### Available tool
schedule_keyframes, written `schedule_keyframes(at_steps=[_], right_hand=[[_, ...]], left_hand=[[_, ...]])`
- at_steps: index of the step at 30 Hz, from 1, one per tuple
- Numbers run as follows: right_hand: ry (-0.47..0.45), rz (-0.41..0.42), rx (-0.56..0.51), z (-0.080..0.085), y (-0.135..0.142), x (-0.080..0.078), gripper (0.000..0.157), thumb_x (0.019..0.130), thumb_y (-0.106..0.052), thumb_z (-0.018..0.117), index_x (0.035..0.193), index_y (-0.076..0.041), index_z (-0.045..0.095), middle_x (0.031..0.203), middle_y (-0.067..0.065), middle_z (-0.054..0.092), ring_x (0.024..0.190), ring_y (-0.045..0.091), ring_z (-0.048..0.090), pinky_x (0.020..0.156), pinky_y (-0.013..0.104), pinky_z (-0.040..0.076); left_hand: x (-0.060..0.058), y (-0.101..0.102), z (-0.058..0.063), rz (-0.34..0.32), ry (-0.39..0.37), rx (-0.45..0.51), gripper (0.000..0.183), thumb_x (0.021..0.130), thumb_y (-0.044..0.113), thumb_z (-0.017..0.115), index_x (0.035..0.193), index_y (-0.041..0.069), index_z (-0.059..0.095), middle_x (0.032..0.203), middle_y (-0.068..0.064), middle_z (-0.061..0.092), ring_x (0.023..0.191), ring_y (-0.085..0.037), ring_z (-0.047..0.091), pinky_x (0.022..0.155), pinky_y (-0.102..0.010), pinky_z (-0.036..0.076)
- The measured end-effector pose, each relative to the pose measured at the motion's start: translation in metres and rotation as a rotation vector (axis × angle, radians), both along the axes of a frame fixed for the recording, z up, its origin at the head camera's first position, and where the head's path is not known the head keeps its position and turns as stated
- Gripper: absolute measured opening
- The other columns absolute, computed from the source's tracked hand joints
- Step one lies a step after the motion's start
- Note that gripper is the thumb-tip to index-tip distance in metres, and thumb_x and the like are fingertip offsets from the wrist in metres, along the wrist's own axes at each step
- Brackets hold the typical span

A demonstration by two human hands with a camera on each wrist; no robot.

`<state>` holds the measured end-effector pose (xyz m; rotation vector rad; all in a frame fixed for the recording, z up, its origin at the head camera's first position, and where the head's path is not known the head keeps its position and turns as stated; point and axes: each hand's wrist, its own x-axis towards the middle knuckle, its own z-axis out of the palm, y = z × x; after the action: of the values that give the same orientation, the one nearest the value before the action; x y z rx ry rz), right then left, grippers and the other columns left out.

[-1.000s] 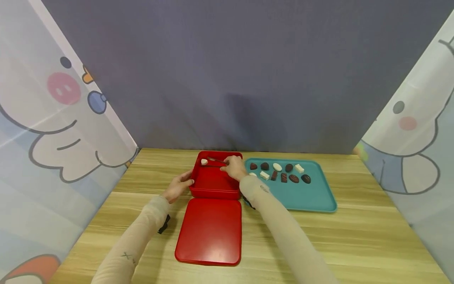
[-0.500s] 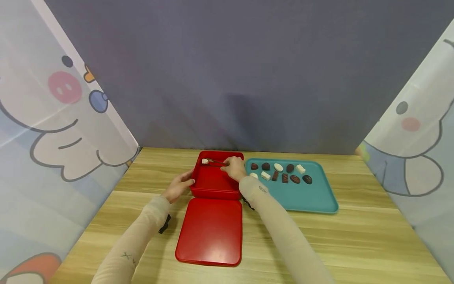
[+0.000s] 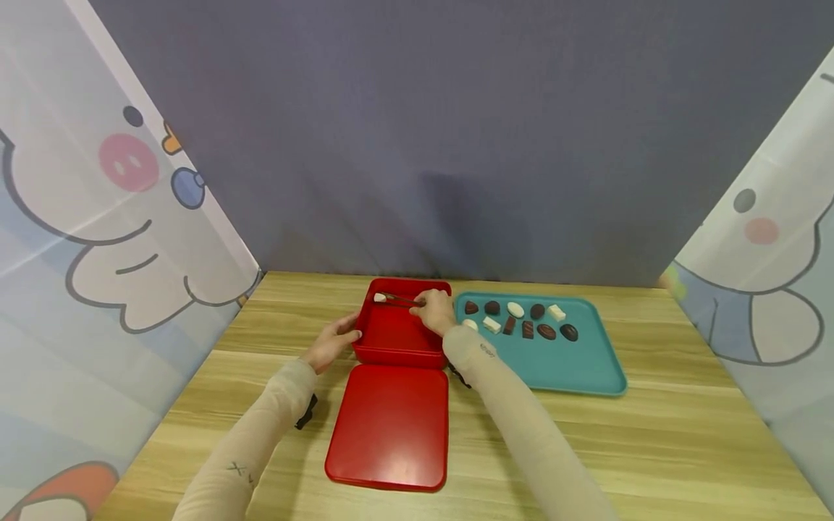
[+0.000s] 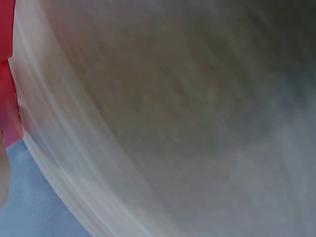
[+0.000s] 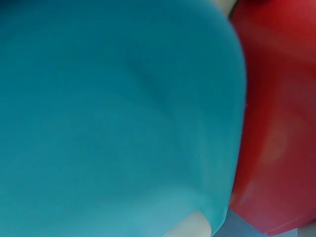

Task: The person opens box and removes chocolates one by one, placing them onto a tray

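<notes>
My right hand (image 3: 435, 311) reaches over the right side of a red box (image 3: 400, 357) and grips a pair of slim dark tongs (image 3: 405, 302). Their tips are at a small white chocolate (image 3: 380, 297) in the box's far left corner. Along the box's left wall rests my left hand (image 3: 331, 345), thumb near the rim and fingers fairly straight; part of them is hidden. In the left wrist view only a sliver of that hand and a red edge (image 4: 10, 108) show. The right wrist view is filled by the teal tray (image 5: 123, 108) and the red box (image 5: 281, 108).
Flat in front of the box lies a red lid (image 3: 389, 427). To the right, the teal tray (image 3: 573, 369) bears several dark and white chocolates (image 3: 528, 329) in two rows. A grey-blue backdrop (image 3: 456, 145) rises behind the wooden table (image 3: 677, 420).
The arms of the tongs, spread wider around the white chocolate a second ago, have drawn closer together. Both hands stay in place; the whole view has shifted slightly.
</notes>
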<state>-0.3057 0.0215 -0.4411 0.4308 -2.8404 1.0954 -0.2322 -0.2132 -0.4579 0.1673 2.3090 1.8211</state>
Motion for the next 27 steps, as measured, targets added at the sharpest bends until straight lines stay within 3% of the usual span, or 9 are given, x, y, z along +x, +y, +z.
schedule_keyframes(at_steps=[17, 27], right_hand=[[-0.033, -0.011, -0.031, 0.003, 0.008, 0.007, 0.027, 0.081, -0.02, 0.071, 0.105, -0.008, 0.07, 0.101, 0.007, 0.07, 0.09, 0.022, 0.064, 0.078, 0.033, 0.053], [-0.008, 0.009, -0.061, 0.014, 0.02, 0.01, 0.021, 0.081, -0.019, 0.07, 0.098, -0.008, 0.072, 0.097, 0.006, 0.07, 0.086, 0.022, 0.064, 0.074, 0.033, 0.053]], left_hand=[[0.001, 0.0, -0.004, -0.009, 0.01, 0.001, 0.056, 0.094, 0.005, 0.045, 0.145, 0.001, 0.022, 0.147, -0.022, 0.027, 0.135, -0.034, 0.028, 0.108, -0.048, 0.027], [-0.002, -0.001, -0.002, 0.0, -0.003, 0.009, 0.056, 0.094, 0.006, 0.045, 0.145, 0.002, 0.022, 0.148, -0.02, 0.026, 0.135, -0.033, 0.028, 0.109, -0.046, 0.027]])
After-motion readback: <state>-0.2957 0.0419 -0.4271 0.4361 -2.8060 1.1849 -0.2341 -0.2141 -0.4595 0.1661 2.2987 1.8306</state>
